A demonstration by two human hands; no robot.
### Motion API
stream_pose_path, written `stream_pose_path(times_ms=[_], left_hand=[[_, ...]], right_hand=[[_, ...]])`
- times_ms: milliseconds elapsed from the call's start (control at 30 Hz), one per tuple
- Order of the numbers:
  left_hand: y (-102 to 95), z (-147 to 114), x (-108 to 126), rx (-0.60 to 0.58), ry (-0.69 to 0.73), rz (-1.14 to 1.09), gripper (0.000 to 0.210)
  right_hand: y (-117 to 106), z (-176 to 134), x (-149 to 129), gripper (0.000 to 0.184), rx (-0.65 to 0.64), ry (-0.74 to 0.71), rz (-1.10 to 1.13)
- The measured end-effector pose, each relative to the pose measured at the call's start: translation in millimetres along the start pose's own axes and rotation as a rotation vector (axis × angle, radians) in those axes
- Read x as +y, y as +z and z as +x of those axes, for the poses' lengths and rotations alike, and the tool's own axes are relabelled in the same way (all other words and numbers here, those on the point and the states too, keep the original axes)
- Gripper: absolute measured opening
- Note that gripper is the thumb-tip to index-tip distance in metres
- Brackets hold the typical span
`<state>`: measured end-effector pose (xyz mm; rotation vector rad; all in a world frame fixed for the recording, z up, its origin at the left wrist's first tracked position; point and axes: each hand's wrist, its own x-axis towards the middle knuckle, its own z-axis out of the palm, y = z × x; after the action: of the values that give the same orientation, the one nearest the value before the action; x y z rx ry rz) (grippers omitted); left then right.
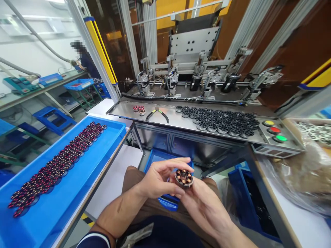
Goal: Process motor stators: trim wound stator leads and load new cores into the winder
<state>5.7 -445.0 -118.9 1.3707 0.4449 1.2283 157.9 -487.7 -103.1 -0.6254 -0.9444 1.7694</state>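
Where the machine stands: upper centre.
Blue tray: left.
Left hand: pinching the copper-wound core.
Right hand: against it, closure unclear.
Core: lower centre, probably under inspection; next move likely calls for steady rim grip.

Two hands share one copper-wound core. The desk carries three loose cores, one pair of pliers and black rings too tightly packed to count. Three buttons show: one yellow, one red, one green. One large blue tray holds uncountably many red-marked cores. One other person is visible.
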Motion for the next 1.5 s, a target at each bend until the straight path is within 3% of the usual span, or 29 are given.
stream_pose_path(times_ms=[100, 167, 233, 300, 433, 600, 800, 900, 1000, 1100, 1200, 1233, 1333, 1500], left_hand=[[-1.3, -4.4, 9.0, 0.066, -0.071, 0.199, 0.078], [1.0, -7.8, 14.9, 0.099, -0.142, 0.296, 0.075], [5.5, -9.9, 18.8, 0.075, -0.213, 0.312, 0.067], [10.1, -10.1, 20.4, 0.045, -0.248, 0.279, 0.061], [12.5, -8.1, 21.0, 0.06, -0.174, 0.319, 0.048], [10.6, -9.8, 21.6, 0.076, -0.036, 0.452, 0.043], [15.2, -12.2, 16.2, 0.055, -0.153, 0.148, 0.042], [16.2, -11.1, 16.9, 0.075, -0.013, 0.329, 0.037], [15.9, -10.1, 20.7, 0.074, 0.2, 0.655, 0.032], [16.0, -10.8, 23.9, 0.011, 0.29, 0.885, 0.033], [15.5, -13.0, 25.5, -0.039, 0.31, 0.99, 0.04], [14.8, -13.8, 26.2, -0.041, 0.312, 1.002, 0.042], [10.2, -16.2, 30.9, -0.059, 0.314, 0.967, 0.045], [0.2, -20.1, 42.8, -0.139, 0.282, 0.715, 0.035]], right_hand=[[-11.0, 0.3, 1.3, 0.033, 0.158, -0.293, -0.375], [-19.3, -0.2, 0.5, 0.027, 0.258, -0.594, -0.716], [-25.9, -1.2, -1.1, 0.033, 0.235, -0.807, -0.978], [-29.8, -2.7, -3.2, 0.04, 0.158, -0.882, -1.096], [-29.6, -7.1, -11.3, 0.04, 0.107, -0.817, -1.064], [-18.2, -10.5, -24.5, 0.016, 0.102, -0.771, -0.927], [-15.7, -12.4, -24.5, 0.018, 0.196, -0.615, -0.914], [-28.5, -16.4, -26.8, 0.015, 0.216, -0.526, -0.903], [-37.9, -20.4, -33.7, 0.018, 0.237, -0.602, -0.974], [-30.7, -20.2, -37.5, 0.028, 0.116, -0.709, -1.245], [-14.1, -14.0, -37.1, 0.005, 0.05, -0.695, -1.407], [-9.6, -11.3, -37.6, 0.005, 0.036, -0.677, -1.404], [-5.9, -3.3, -45.1, 0.012, -0.043, -0.621, -1.361], [-26.9, 6.8, -68.2, 0.015, -0.216, -0.623, -1.426]])
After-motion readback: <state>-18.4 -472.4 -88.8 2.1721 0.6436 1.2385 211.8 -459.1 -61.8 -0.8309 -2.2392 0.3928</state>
